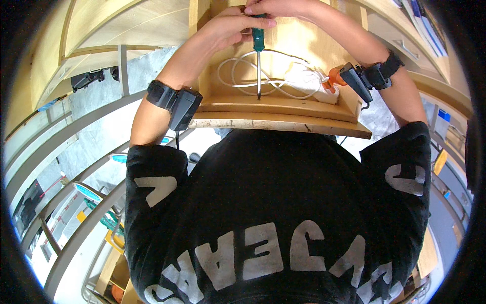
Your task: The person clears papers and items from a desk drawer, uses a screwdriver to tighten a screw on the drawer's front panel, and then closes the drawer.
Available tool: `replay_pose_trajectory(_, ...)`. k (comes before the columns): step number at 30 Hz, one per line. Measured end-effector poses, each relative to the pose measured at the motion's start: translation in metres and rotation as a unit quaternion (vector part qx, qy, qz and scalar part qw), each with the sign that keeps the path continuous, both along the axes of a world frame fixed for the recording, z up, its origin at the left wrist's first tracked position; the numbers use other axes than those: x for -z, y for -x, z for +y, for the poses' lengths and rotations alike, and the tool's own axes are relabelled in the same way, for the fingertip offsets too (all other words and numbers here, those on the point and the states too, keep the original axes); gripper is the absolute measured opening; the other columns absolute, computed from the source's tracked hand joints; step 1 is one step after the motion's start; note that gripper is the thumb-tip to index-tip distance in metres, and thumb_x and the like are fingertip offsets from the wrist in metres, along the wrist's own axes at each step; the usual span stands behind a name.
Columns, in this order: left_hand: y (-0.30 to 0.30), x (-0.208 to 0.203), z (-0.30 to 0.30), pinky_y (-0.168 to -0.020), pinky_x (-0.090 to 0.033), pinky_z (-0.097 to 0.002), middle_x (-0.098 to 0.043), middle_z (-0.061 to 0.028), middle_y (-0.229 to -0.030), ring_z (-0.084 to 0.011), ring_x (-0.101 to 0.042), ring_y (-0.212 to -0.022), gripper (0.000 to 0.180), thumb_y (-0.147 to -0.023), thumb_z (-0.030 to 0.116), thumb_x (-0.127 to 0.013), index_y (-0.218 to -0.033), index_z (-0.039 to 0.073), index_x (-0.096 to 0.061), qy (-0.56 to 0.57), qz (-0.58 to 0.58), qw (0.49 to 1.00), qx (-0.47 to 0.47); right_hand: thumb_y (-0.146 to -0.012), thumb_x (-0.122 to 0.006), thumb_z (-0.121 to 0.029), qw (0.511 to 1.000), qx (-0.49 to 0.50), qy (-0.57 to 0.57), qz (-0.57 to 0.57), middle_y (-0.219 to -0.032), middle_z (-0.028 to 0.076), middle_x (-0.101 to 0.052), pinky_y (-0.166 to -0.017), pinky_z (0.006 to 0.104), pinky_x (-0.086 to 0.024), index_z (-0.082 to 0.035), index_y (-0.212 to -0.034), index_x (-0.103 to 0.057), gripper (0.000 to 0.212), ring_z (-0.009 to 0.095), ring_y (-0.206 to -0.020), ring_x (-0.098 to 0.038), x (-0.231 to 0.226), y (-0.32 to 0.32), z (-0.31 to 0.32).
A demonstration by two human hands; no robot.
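A screwdriver (258, 43) with a green handle lies in the grip of my left hand (225, 28), whose thumb crosses the handle. Its metal shaft points back towards me, and the tip meets the inner side of the drawer's front board. My right hand (288, 7) is at the handle's far end, its fingertips bent in close to my left fingers. What they pinch is hidden. Both hands are over an open wooden drawer (283, 107). Inside it lie a looped white cable (238, 83) and a white block-shaped thing (306, 81), with an orange piece (334, 78) beside it.
The drawer's front edge sits close to my body. Wooden furniture panels (96, 38) stand on the left, and another drawer with a handle (406, 49) is on the right. Grey metal rails (50, 114) curve along the left side. A black device is strapped on each forearm.
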State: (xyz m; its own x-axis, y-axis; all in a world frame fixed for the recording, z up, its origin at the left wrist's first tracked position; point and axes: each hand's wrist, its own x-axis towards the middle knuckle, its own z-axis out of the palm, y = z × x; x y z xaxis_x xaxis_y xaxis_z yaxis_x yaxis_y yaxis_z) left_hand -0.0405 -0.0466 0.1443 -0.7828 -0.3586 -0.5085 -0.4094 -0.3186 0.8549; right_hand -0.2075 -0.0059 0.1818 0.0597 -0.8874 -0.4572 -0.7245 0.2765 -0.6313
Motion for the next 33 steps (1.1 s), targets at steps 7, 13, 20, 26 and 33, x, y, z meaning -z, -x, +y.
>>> replay_pose_trajectory(7,-0.006,0.002,-0.009,-0.097,-0.05,-0.038,-0.062,-0.0183,-0.116,-0.0277,-0.063,-0.109,0.039,-0.095,0.019,-0.057,-0.126,-0.003,-0.049,-0.203,0.079,0.976,0.019,-0.082,-0.06,-0.004,0.948,0.009,-0.006,-0.317,-0.092,0.012,-0.065,-0.068,0.028,-0.048,0.006,-0.105,-0.064,0.025,0.019,-0.083,-0.06,0.026,0.019,0.003)
replay_pose_trajectory(13,-0.002,-0.001,0.004,-0.092,-0.054,-0.0367,-0.063,-0.0172,-0.112,-0.0261,-0.064,-0.105,0.041,-0.092,0.019,-0.063,-0.125,-0.002,-0.049,-0.104,0.091,0.99,0.04,-0.086,-0.061,-0.016,0.937,0.101,-0.011,-0.335,-0.098,0.01,-0.065,-0.073,0.0261,-0.048,0.003,-0.109,-0.064,0.03,0.02,-0.088,-0.06,0.026,0.028,0.012)
replay_pose_trajectory(20,-0.003,-0.018,0.003,-0.082,-0.058,-0.0365,-0.063,-0.0139,-0.102,-0.0248,-0.067,-0.097,0.05,-0.089,0.027,-0.068,-0.124,-0.001,-0.047,0.044,-0.032,0.995,0.089,-0.087,-0.061,-0.042,0.999,0.018,0.033,-0.006,-0.068,0.02,-0.065,-0.065,0.0384,-0.049,0.005,-0.078,-0.069,0.049,0.027,-0.064,-0.062,0.001,0.009,0.008)
replay_pose_trajectory(26,-0.006,-0.031,0.006,-0.083,-0.059,-0.0394,-0.063,-0.014,-0.098,-0.0304,-0.068,-0.094,0.035,-0.095,0.02,-0.058,-0.122,0.0,-0.05,-0.107,0.015,0.993,0.057,-0.086,-0.059,-0.017,0.957,-0.013,0.059,-0.283,-0.093,0.012,-0.064,-0.07,0.0296,-0.05,0.003,-0.112,-0.06,0.033,0.02,-0.083,-0.06,0.031,0.031,0.01)
replay_pose_trajectory(33,0.026,-0.066,-0.004,-0.074,-0.059,-0.0349,-0.063,-0.0062,-0.093,-0.0162,-0.064,-0.083,0.018,-0.093,0.002,-0.057,-0.111,-0.001,-0.056,-0.075,0.075,0.993,0.051,-0.093,-0.058,-0.032,0.956,0.129,0.081,-0.249,-0.077,0.004,-0.061,-0.061,0.0252,-0.047,0.0,-0.101,-0.064,0.034,0.011,-0.068,-0.055,-0.019,0.036,0.044)
